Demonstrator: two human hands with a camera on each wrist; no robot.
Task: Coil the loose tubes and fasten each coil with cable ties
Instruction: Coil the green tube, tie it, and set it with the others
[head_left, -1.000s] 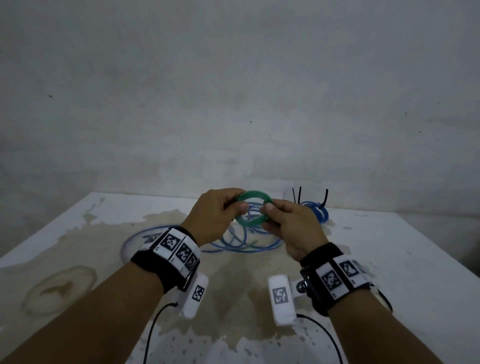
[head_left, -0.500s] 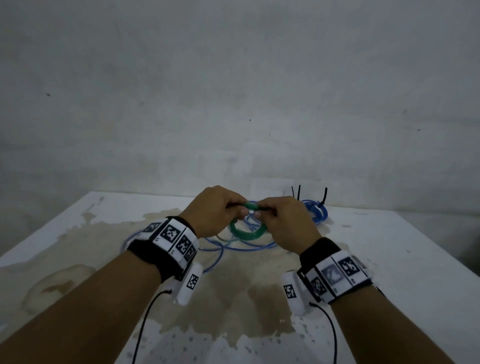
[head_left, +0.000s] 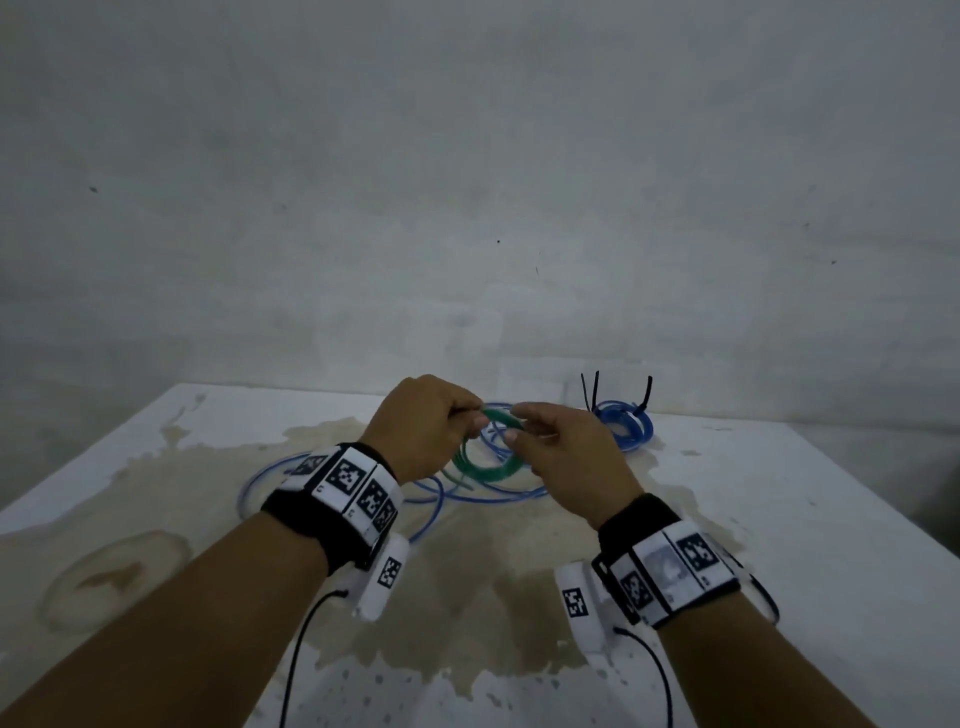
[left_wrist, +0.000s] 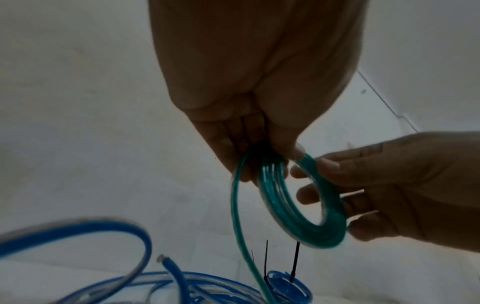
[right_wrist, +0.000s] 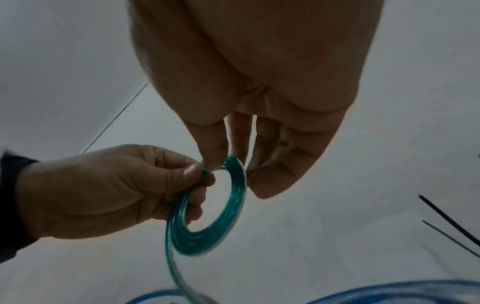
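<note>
Both hands hold a green tube coil (head_left: 485, 460) above the table's middle. My left hand (head_left: 431, 426) pinches its top, thumb over several turns (left_wrist: 272, 170). My right hand (head_left: 561, 447) pinches the coil beside it, thumb on the rim (right_wrist: 233, 164), fingers behind. A loose green tail (left_wrist: 239, 236) hangs down from the coil (right_wrist: 207, 232). Under the hands a loose blue tube (head_left: 467, 496) sprawls on the table. At the back right lies a small blue coil (head_left: 623, 421) bound with black cable ties (head_left: 589, 392) that stick up.
The white table (head_left: 779, 519) carries a large brown stain at its middle and left. A bare grey wall stands close behind its far edge. Cables run from the wrist cameras toward me.
The hands tipped the green coil from facing me to hanging edge-on, and drew close together at its top. A green tail now hangs loose below.
</note>
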